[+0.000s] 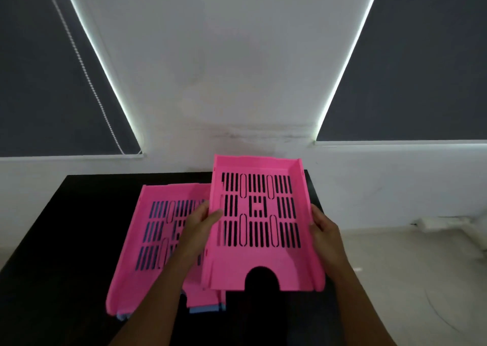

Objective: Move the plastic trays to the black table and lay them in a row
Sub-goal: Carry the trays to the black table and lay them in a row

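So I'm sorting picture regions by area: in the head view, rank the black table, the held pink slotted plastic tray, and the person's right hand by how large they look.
1. Black table, largest.
2. Held pink slotted plastic tray.
3. Right hand, smallest, gripping the tray's right edge.
The tray is nearer the camera, so its look is inflated.

**Trays over the black table**

A pink slotted plastic tray [261, 224] sits right of centre, gripped at its left edge by the left hand [203, 221] and at its right edge by the right hand [325, 229]. Its left side overlaps a second pink slotted plastic tray [147, 240], which lies on the flat black table [66, 240] atop a blue plastic tray [204, 309] showing at the near edge. A white wall [237, 68] stands behind the table.
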Demonstrator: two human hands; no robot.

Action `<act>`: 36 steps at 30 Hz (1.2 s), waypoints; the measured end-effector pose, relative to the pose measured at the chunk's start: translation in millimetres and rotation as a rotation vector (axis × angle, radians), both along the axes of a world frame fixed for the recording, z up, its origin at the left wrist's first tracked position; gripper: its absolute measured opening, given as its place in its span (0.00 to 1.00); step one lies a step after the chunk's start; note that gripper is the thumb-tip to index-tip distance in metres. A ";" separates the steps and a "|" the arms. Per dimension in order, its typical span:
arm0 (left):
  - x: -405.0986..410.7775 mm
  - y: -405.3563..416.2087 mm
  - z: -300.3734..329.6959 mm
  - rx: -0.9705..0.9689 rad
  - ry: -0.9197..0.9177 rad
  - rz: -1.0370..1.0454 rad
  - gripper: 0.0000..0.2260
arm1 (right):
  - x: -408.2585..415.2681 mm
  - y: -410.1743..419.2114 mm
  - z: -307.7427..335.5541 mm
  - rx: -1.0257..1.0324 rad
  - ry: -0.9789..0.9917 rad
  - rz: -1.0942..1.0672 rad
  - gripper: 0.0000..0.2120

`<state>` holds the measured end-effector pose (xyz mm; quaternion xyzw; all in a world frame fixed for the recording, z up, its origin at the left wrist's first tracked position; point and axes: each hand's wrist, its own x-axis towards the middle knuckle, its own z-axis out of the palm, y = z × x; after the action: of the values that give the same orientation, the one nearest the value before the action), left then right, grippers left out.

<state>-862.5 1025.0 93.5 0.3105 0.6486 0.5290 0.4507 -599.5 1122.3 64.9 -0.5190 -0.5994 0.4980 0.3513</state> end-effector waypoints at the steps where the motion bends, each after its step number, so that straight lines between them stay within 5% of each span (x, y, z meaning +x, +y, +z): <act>1: 12.3 5.4 -4.2 -0.008 0.002 -0.015 0.16 | 13.3 3.5 -1.1 0.000 -0.021 -0.012 0.13; 5: 46.3 22.8 -37.1 -0.054 -0.013 -0.049 0.38 | 55.9 16.0 -18.3 -0.019 -0.105 -0.025 0.13; 8: 69.9 25.6 -41.4 -0.109 -0.017 -0.025 0.24 | 73.1 19.2 -37.1 -0.067 -0.131 -0.020 0.14; 12: 90.1 22.4 -55.0 -0.211 0.018 0.024 0.31 | 85.0 18.2 -57.9 -0.117 -0.146 0.008 0.15; 25: 107.4 28.0 -73.7 -0.322 0.007 0.098 0.30 | 84.5 24.5 -84.8 -0.254 -0.121 0.053 0.13; 36: 97.9 47.6 -77.3 -0.325 0.016 0.060 0.16 | 69.9 46.7 -78.7 -0.264 -0.246 -0.093 0.11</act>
<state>-764.7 1072.6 16.2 0.2182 0.7384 0.4277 0.4736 -529.6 1169.0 -13.8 -0.6447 -0.5426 0.4883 0.2269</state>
